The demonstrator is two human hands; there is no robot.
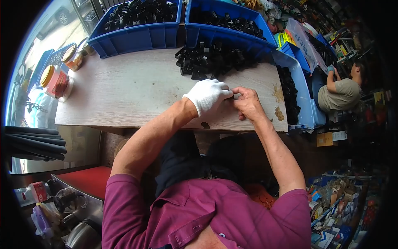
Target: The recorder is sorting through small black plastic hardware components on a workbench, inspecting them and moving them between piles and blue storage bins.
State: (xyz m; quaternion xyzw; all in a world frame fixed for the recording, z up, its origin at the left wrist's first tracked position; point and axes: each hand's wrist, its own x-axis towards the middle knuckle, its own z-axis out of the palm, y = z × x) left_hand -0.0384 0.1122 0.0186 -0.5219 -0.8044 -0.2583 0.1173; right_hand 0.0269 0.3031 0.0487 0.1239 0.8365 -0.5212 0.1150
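Note:
Over the near right half of the wooden table point(128, 91), my two hands meet. My left hand point(208, 96), in a white knitted glove, is closed with its fingertips toward the right. Bare and curled, my right hand point(250, 104) pinches close against the gloved fingertips. A small dark bit shows between them, mostly covered by the fingers, and I cannot make out its kind. Just beyond the hands lies a loose heap of small black clip-like parts point(215, 60), some with a shiny metal bit.
Two blue bins point(137, 42) point(228, 38) filled with black parts line the far edge. A paler blue bin point(306, 97) stands at the table's right side. Lidded jars point(56, 85) sit far left. Another person point(338, 91) sits at the right beside crowded shelves.

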